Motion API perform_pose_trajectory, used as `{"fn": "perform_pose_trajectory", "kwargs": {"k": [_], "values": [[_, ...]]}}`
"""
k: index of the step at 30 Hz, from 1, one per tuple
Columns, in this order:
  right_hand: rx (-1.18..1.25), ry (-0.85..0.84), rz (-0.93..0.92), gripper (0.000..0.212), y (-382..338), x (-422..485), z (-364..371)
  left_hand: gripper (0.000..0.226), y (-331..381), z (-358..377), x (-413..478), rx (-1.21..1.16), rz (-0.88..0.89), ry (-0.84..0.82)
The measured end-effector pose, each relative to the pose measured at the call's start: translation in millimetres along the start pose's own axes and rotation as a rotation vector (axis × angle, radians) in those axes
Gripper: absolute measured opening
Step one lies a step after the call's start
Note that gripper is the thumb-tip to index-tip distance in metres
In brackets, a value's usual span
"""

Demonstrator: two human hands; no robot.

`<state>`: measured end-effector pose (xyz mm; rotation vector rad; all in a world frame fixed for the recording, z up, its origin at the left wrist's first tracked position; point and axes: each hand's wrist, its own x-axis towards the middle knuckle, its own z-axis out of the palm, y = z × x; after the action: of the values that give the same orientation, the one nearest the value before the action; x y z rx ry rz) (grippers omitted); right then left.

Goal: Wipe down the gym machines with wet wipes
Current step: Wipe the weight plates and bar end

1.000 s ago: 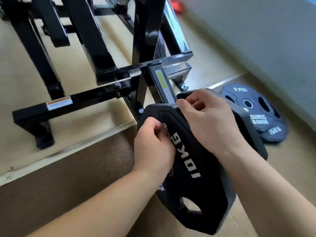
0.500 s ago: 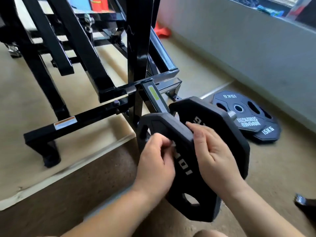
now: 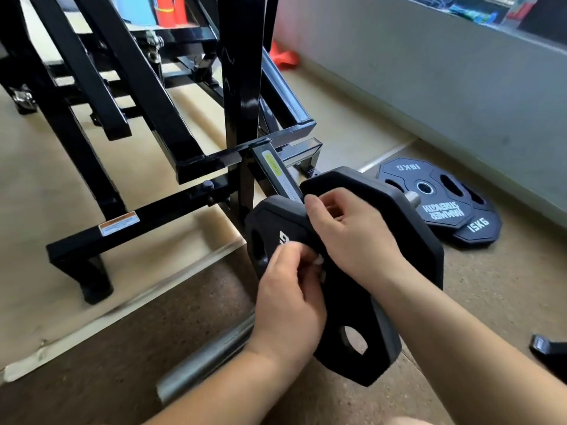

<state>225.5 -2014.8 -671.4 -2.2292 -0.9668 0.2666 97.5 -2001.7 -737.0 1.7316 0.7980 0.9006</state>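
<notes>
Gripping the upper edge of the near weight plate (image 3: 365, 360) with curled fingers, the person's right hand (image 3: 352, 237) holds it tilted, while the left hand (image 3: 288, 289) pinches a scrap of white, probably the wet wipe (image 3: 319, 259), against the plate's face. A second plate (image 3: 395, 210) stands just behind, by the machine frame (image 3: 147, 216). Should the right hand's grip slacken, the plate could topple or drop, and fingers between the two plates could get trapped.

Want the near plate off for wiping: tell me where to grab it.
Grip the near plate by its cut-outs, the left slot and the lower hole, coming from the near face: it stands upright facing you, and its rim looks thick with no lip.
</notes>
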Motion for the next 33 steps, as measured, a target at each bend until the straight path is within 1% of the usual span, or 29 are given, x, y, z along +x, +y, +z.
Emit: {"fn": "perform_pose_trajectory", "kwargs": {"k": [2, 3, 4, 5, 6, 7, 8, 9, 10, 11, 13, 15, 17, 19, 21, 23, 24, 25, 27, 29, 31, 33], "values": [[0.21, 0.237, -0.034, 0.03, -3.8, 9.5, -5.8, 0.019, -13.7, -5.1, 20.4, 0.004, -0.066, 0.064], [0.297, 0.321, -0.071, 0.031, -2.7, 8.4, -11.1, 0.018, -19.5, -8.3, 31.5, -0.003, -0.117, 0.088], [0.298, 0.35, -0.113, 0.035, 1.5, 2.0, -15.8, 0.017, -24.2, -11.1, 41.0, -0.018, -0.16, 0.094], [0.237, 0.329, -0.154, 0.039, 10.0, -9.6, -18.7, 0.017, -27.8, -13.9, 48.0, -0.024, -0.188, 0.09], [0.182, 0.273, -0.195, 0.038, 21.2, -25.9, -19.9, 0.017, -30.5, -16.4, 51.6, -0.021, -0.204, 0.084], [0.16, 0.193, -0.22, 0.033, 35.4, -44.5, -19.3, 0.018, -32.7, -18.2, 52.5, -0.014, -0.215, 0.087], [0.174, 0.101, -0.215, 0.029, 47.2, -63.6, -19.5, 0.018, -34.1, -18.3, 51.7, -0.01, -0.223, 0.096], [0.212, 0.021, -0.189, 0.034, 58.7, -78.7, -17.9, 0.018, -34.7, -16.8, 49.1, -0.004, -0.231, 0.102], [0.273, -0.036, -0.161, 0.039, 66.6, -88.3, -14.9, 0.018, -33.1, -14.2, 44.7, 0.002, -0.231, 0.104], [0.328, -0.059, -0.134, 0.041, 71.0, -91.3, -11.1, 0.019, -29.1, -10.6, 38.8, 0.012, -0.218, 0.099], [0.339, -0.032, -0.113, 0.041, 66.7, -86.1, -4.9, 0.02, -15.2, -0.8, 22.9, 0.041, -0.156, 0.088], [0.304, 0.045, -0.094, 0.045, 57.7, -76.7, 2.0, 0.019, 0.1, 6.6, 5.5, 0.056, -0.084, 0.068], [0.274, 0.123, -0.093, 0.044, 48.4, -67.1, 8.0, 0.018, 5.0, 5.4, -2.3, 0.051, -0.033, 0.041], [0.261, 0.162, -0.094, 0.038, 35.8, -56.8, 11.4, 0.022, 1.4, -3.9, 9.5, 0.044, -0.02, 0.021], [0.337, 0.185, -0.103, 0.027, 23.2, -47.9, 9.9, 0.028, -2.6, -16.9, 28.2, 0.031, -0.039, 0.026], [0.359, 0.214, -0.132, 0.016, 19.6, -48.3, 2.8, 0.025, -5.9, -26.4, 43.3, 0.012, -0.09, 0.046], [0.315, 0.199, -0.152, 0.016, 23.6, -53.1, -1.8, 0.022, -8.2, -28.6, 48.3, 0.013, -0.117, 0.058], [0.26, 0.15, -0.164, 0.02, 28.9, -60.4, -6.0, 0.02, -11.7, -29.5, 51.5, 0.018, -0.148, 0.075], [0.181, -0.011, -0.183, 0.037, 37.4, -75.9, -11.5, 0.015, -15.6, -27.8, 54.3, -0.011, -0.208, 0.131], [0.119, -0.097, -0.201, 0.047, 42.0, -76.8, -10.9, 0.011, -8.5, -21.7, 46.9, -0.042, -0.241, 0.156], [0.066, -0.071, -0.201, 0.043, 37.6, -63.4, -7.4, 0.012, 6.1, -13.6, 31.1, -0.078, -0.199, 0.118], [0.059, -0.029, -0.167, 0.037, 27.3, -48.5, -4.2, 0.013, 16.9, -7.4, 19.6, -0.077, -0.094, 0.063]]}}
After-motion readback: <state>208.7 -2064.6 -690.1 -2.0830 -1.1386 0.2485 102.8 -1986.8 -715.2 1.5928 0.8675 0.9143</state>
